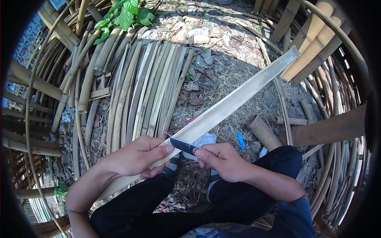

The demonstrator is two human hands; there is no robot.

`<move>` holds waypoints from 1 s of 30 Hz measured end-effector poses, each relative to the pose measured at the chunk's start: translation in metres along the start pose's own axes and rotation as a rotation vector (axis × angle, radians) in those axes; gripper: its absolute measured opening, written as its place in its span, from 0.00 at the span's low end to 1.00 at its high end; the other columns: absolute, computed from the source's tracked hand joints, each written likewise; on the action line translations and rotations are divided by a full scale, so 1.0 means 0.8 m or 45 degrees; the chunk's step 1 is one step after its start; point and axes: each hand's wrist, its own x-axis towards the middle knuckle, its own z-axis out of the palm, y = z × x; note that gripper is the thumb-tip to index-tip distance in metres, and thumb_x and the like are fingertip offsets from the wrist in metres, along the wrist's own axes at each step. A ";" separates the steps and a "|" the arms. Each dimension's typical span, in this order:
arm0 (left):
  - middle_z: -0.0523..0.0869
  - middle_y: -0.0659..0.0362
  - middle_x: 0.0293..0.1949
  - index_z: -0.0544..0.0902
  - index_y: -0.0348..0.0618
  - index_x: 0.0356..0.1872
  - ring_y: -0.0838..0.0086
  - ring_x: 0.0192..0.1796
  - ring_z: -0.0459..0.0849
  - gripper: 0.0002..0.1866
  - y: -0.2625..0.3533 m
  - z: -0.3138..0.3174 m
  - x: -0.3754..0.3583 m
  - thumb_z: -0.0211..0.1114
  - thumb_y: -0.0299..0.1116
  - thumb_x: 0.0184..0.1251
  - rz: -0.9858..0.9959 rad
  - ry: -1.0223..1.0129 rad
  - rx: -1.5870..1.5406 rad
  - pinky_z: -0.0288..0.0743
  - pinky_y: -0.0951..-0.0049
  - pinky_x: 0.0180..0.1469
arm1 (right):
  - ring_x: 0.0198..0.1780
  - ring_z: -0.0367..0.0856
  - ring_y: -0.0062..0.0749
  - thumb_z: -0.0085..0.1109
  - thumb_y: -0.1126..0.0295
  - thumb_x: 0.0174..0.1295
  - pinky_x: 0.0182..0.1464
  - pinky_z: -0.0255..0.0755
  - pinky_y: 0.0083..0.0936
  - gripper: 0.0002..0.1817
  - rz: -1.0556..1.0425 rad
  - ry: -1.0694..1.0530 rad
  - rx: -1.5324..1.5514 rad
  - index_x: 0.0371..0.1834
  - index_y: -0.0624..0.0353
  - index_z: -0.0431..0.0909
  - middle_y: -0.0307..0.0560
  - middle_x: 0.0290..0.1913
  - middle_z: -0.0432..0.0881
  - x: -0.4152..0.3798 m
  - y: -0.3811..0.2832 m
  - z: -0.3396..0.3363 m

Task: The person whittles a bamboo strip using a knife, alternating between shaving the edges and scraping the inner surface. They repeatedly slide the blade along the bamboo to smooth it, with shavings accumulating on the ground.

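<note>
A long split bamboo strip (238,93) slants across the view, from beside my left forearm up to the far right. My left hand (145,156) is closed around its lower part, thumb on top near the edge. My right hand (222,160) grips a knife; its dark blade (183,146) lies across the strip just right of my left thumb. The knife's handle is hidden inside my right fist. Pale inner bamboo faces upward along the strip.
Many split bamboo slats (149,87) lie side by side at the left. A cut bamboo tube (265,133) and a blue scrap (241,140) lie on the littered ground. Thick bamboo poles (313,43) stand at the right, and a leafy plant (129,16) grows at the top.
</note>
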 end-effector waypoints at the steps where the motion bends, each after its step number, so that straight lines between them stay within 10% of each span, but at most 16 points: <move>1: 0.75 0.64 0.17 0.76 0.38 0.34 0.82 0.16 0.72 0.19 -0.001 -0.001 -0.002 0.49 0.43 0.82 -0.015 0.009 -0.042 0.65 0.80 0.18 | 0.25 0.67 0.18 0.48 0.52 0.77 0.31 0.62 0.22 0.25 -0.013 0.015 0.066 0.28 0.60 0.76 0.34 0.21 0.70 0.001 0.002 -0.003; 7: 0.74 0.63 0.17 0.77 0.36 0.35 0.81 0.15 0.71 0.20 -0.021 -0.008 -0.011 0.50 0.43 0.82 -0.075 0.044 -0.167 0.64 0.80 0.17 | 0.21 0.54 0.13 0.44 0.52 0.78 0.25 0.50 0.17 0.25 0.130 0.233 0.338 0.26 0.58 0.73 0.30 0.19 0.63 -0.001 -0.009 -0.040; 13: 0.75 0.63 0.17 0.76 0.36 0.35 0.81 0.14 0.71 0.20 -0.022 0.002 -0.009 0.50 0.43 0.82 -0.060 -0.012 -0.200 0.64 0.80 0.16 | 0.26 0.66 0.17 0.46 0.53 0.78 0.31 0.62 0.21 0.25 0.008 -0.162 0.016 0.27 0.60 0.76 0.34 0.22 0.71 -0.006 -0.014 0.011; 30: 0.74 0.63 0.16 0.76 0.37 0.34 0.82 0.14 0.70 0.20 -0.016 0.002 -0.015 0.50 0.44 0.82 -0.050 0.042 -0.150 0.64 0.79 0.16 | 0.26 0.67 0.16 0.50 0.53 0.76 0.31 0.64 0.19 0.25 0.137 -0.050 0.219 0.27 0.61 0.78 0.33 0.22 0.72 -0.002 -0.005 -0.012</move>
